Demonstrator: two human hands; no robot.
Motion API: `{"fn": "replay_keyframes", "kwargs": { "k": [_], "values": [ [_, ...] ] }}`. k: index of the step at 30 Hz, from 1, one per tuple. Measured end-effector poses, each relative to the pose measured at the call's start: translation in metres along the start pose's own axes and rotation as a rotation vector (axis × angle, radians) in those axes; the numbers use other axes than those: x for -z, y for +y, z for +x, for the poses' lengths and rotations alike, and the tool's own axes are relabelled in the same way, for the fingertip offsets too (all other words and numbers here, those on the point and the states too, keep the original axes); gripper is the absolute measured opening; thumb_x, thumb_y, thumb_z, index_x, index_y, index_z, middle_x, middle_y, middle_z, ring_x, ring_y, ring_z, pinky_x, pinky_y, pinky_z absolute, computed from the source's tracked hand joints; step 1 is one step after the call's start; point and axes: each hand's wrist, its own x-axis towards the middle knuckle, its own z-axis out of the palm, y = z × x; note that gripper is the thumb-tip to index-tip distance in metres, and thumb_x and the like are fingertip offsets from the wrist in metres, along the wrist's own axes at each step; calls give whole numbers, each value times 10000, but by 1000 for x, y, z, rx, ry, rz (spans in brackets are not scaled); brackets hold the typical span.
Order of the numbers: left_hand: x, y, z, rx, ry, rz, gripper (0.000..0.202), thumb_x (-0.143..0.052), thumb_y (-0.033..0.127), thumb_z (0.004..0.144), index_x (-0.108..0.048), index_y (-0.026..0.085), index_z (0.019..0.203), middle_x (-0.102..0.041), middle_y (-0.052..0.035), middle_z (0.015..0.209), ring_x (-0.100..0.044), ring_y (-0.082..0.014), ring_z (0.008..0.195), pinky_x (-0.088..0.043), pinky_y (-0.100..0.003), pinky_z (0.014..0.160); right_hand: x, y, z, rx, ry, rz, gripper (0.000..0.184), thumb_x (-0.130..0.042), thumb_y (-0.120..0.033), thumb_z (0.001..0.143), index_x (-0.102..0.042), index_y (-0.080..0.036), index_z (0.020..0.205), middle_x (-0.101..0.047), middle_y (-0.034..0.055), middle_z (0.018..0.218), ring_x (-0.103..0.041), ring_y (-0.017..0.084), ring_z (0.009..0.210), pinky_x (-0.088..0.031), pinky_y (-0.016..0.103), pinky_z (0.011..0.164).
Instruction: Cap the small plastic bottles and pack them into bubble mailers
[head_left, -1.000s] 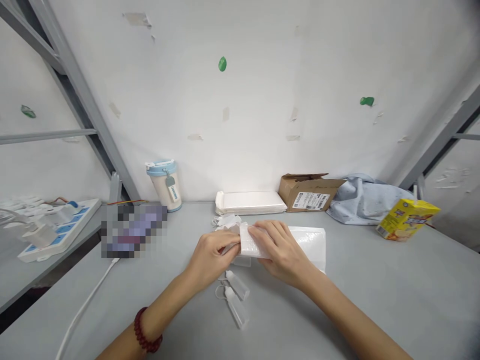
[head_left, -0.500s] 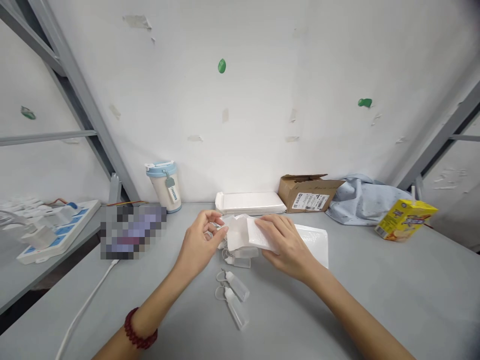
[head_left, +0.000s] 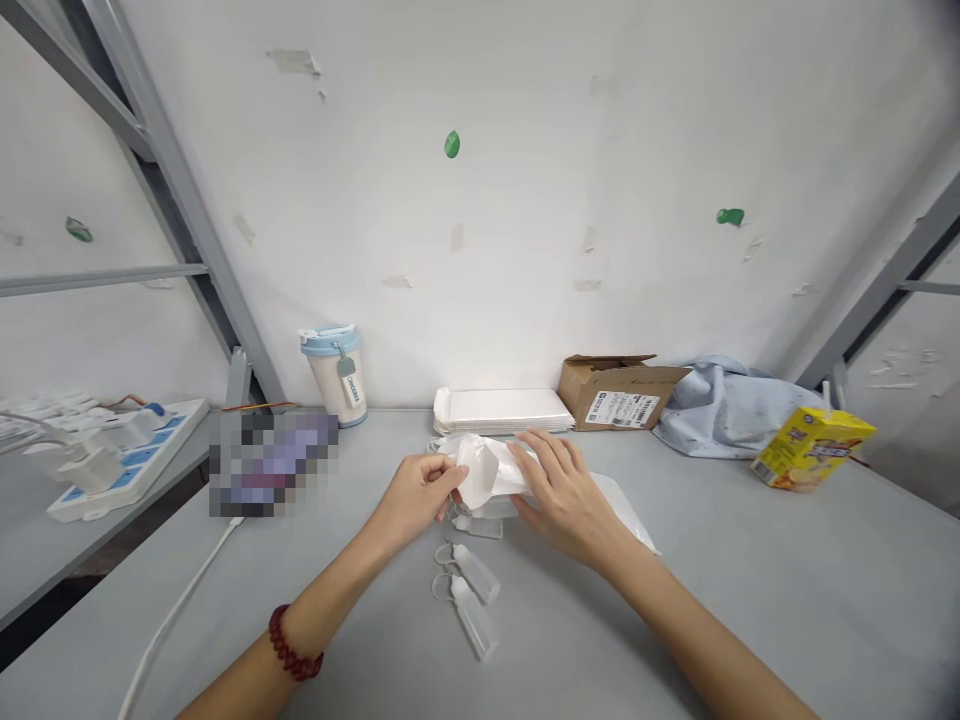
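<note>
A white padded mailer (head_left: 512,470) is held above the table between both hands, with its flap end toward the left. My left hand (head_left: 424,490) pinches the edge of the flap between thumb and fingers. My right hand (head_left: 566,495) grips the mailer's body from above, fingers over the top and thumb below. White material (head_left: 621,508) shows beyond my right wrist; I cannot tell whether it belongs to the same mailer. Below the hands lie small clear squeeze bottles with looped caps, among them a front bottle (head_left: 472,618) and one behind it (head_left: 477,573). Others are partly hidden under the mailer.
A stack of white mailers (head_left: 502,408) lies against the wall beside an opened cardboard box (head_left: 619,392). Farther right are a pale blue cloth (head_left: 724,410) and a yellow drink carton (head_left: 810,448). Leftward stand a lidded cup (head_left: 336,378), a pixelated blurred object (head_left: 277,465) with a white cable, and a power strip (head_left: 135,465).
My left hand has closed from a loose, apart pose onto the mailer's flap. The mailer has turned and tilted in my right hand. The view has shifted slightly.
</note>
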Motion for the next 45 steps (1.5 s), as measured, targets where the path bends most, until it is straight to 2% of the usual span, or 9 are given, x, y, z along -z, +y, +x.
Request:
{"fn": "replay_keyframes", "kwargs": {
  "k": [7, 13, 22, 25, 27, 31, 34, 40, 45],
  "values": [
    [-4, -6, 1, 34, 20, -163, 333, -518, 396, 766, -476, 156, 539, -444, 54, 422, -386, -67, 398, -288, -189, 421, -4, -9, 1, -29, 22, -58, 486, -419, -80, 732, -436, -27, 1215, -520, 209, 1179, -399, 331, 1160, -362, 477, 869],
    [-3, -4, -1, 62, -13, -338, 311, -527, 382, 770, -479, 149, 569, -475, 43, 504, -424, -63, 414, -329, -201, 448, -5, -11, 1, -78, 81, -92, 497, -409, -77, 754, -407, -27, 1248, -520, 202, 1186, -408, 315, 1152, -364, 473, 867],
    [-6, 0, -2, -12, -7, -281, 345, -464, 449, 803, -512, 153, 633, -497, 31, 543, -457, -86, 437, -352, -218, 458, -1, -11, 1, -58, 43, -27, 410, -418, -27, 727, -522, -106, 1115, -579, 134, 1035, -479, 254, 979, -363, 419, 818],
    [-9, -1, -5, -145, 60, -85, 354, -410, 443, 838, -527, 162, 658, -496, 33, 531, -487, -107, 470, -369, -228, 481, 1, -11, 2, -51, 32, -43, 418, -400, -11, 732, -521, -112, 1119, -572, 132, 1046, -475, 247, 958, -349, 418, 815],
    [-12, -2, -8, -262, 115, 85, 323, -380, 409, 864, -563, 168, 753, -514, 25, 559, -501, -119, 528, -389, -234, 525, 1, -11, 2, -43, 24, -54, 427, -388, -6, 736, -517, -110, 1129, -568, 135, 1047, -473, 246, 943, -342, 418, 810],
    [-17, -8, -13, -387, 145, 296, 287, -348, 334, 891, -516, 194, 1077, -601, -29, 833, -532, -132, 664, -434, -254, 613, 2, -11, 2, -40, 31, -68, 430, -376, -4, 746, -517, -124, 1134, -564, 134, 1007, -474, 234, 895, -337, 408, 797],
    [-20, -14, -11, -457, 153, 374, 330, -384, 285, 875, -435, 216, 1194, -564, -73, 1028, -545, -149, 763, -459, -261, 607, 2, -10, 2, -38, 44, -58, 417, -372, -6, 761, -519, -137, 1129, -565, 123, 980, -478, 220, 873, -334, 396, 791],
    [-23, -26, -4, -701, 220, 582, 342, -438, 137, 826, -553, 264, 1121, -454, -96, 1190, -499, -193, 950, -474, -322, 723, 1, -9, 1, 8, 84, -50, 335, -353, -16, 804, -539, -130, 1058, -592, 104, 941, -494, 198, 856, -319, 400, 819],
    [-23, -28, -2, -793, 208, 588, 332, -401, 112, 859, -564, 261, 1107, -506, -73, 1152, -493, -177, 970, -459, -337, 801, 1, -11, 0, 1, 170, -32, 246, -387, -42, 831, -558, -141, 977, -620, 71, 871, -508, 173, 807, -321, 374, 814]
  ]
}}
